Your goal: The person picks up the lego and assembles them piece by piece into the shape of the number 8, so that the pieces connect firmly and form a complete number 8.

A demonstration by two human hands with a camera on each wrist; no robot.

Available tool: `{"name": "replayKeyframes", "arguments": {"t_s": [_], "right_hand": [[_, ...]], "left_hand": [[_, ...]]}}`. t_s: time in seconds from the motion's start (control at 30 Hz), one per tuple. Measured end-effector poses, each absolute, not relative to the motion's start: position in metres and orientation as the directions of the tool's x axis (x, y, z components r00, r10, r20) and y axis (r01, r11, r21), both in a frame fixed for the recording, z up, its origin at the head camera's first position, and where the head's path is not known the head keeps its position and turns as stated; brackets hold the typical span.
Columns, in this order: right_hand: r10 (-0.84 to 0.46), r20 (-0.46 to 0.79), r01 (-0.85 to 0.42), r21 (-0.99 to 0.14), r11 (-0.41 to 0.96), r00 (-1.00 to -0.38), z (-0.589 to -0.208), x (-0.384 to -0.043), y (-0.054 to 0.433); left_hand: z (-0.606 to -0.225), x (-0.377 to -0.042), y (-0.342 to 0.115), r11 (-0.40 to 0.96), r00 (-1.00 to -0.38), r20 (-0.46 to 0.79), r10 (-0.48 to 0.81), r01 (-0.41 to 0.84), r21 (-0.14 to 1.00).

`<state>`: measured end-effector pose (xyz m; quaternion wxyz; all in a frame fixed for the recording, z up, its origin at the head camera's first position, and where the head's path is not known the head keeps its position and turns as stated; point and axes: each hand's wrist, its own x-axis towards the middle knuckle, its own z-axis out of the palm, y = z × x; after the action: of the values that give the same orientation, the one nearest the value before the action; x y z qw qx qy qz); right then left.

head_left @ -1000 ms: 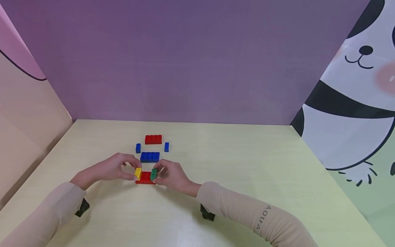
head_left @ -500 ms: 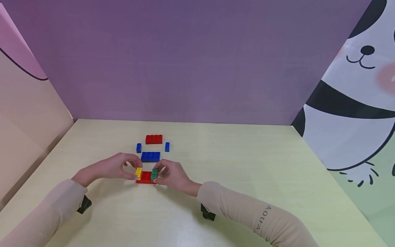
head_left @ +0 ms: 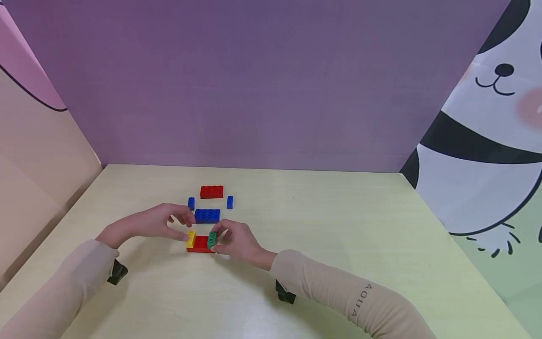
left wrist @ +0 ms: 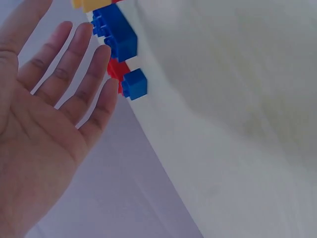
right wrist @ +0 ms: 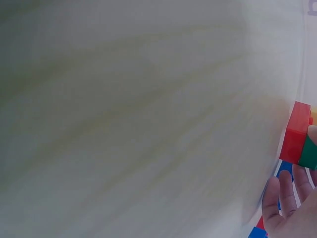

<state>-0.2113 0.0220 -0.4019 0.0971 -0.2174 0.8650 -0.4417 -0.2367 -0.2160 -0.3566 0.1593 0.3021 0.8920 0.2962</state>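
A red brick (head_left: 201, 249) lies at the near end of the group, with a yellow brick (head_left: 191, 238) on its left end and a green brick (head_left: 211, 239) on its right end. My right hand (head_left: 238, 242) pinches the green brick between thumb and fingers. In the right wrist view the thumb covers part of the green brick (right wrist: 309, 154). My left hand (head_left: 158, 221) is beside the yellow brick, fingers raised off it and thumb close to its near side; whether the thumb touches, I cannot tell. The left wrist view shows the left hand's fingers (left wrist: 74, 64) spread and fairly straight.
Behind the hands lies a larger blue brick (head_left: 207, 216). Small blue bricks stand farther back, one left (head_left: 191, 203) and one right (head_left: 230, 202), with another red brick (head_left: 211, 192) beyond. A purple wall (head_left: 254, 94) borders the table's (head_left: 338, 235) far edge.
My left fingers have come off the yellow brick and risen slightly, widening from the thumb. The yellow brick stays on the red one. My right hand keeps its hold on the green brick.
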Motion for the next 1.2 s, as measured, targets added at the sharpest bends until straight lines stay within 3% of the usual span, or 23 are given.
{"name": "replayKeyframes", "arguments": {"t_s": [0.53,0.87,1.2], "right_hand": [[-0.459,0.025,-0.287,-0.809,0.512,-0.888,-0.401,-0.211,0.022],[-0.459,0.029,-0.293,-0.805,0.516,-0.888,-0.401,-0.211,0.021],[-0.459,0.024,-0.289,-0.806,0.517,-0.888,-0.400,-0.211,0.021]], "left_hand": [[-0.368,-0.259,-0.205,0.704,-0.872,0.088,0.481,0.444,0.554],[-0.384,-0.264,-0.198,0.775,-0.927,0.062,0.370,0.345,0.529],[-0.389,-0.262,-0.191,0.803,-0.929,0.050,0.366,0.342,0.488]]}}
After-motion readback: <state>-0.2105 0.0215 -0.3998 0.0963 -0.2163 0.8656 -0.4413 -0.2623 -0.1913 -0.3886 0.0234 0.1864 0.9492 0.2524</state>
